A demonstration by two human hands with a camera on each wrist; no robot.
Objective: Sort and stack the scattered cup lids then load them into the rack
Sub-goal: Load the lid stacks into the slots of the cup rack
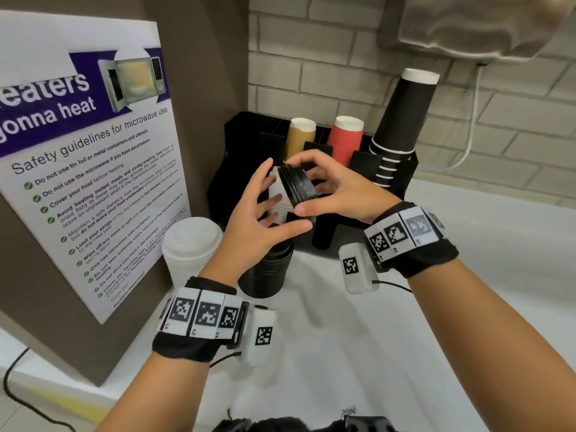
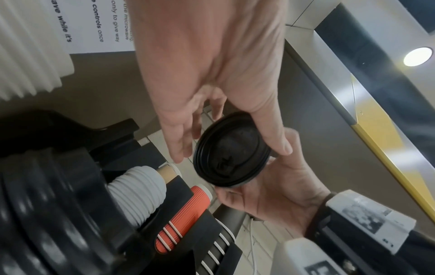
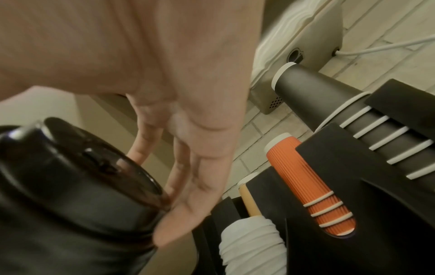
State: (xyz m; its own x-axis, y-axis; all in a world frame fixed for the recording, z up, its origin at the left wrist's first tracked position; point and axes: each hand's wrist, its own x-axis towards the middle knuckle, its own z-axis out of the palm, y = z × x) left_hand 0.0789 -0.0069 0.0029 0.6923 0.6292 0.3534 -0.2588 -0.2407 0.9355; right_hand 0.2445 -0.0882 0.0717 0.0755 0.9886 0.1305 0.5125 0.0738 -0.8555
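Note:
My right hand grips a short stack of black lids turned on its side, thumb under it and fingers over the top, just in front of the black rack. My left hand is spread beside the stack's left face; its thumb lies against the rim of the black lids and its fingers stay straight. White lids lie in the rack slot behind. On the counter stand a tall black lid stack and a white lid stack. In the right wrist view the right hand holds the black lids.
The rack holds upturned brown cups, red ribbed cups and tall black cups. A microwave safety poster stands on the left. A white cable runs down the tiled wall. White counter stretches right.

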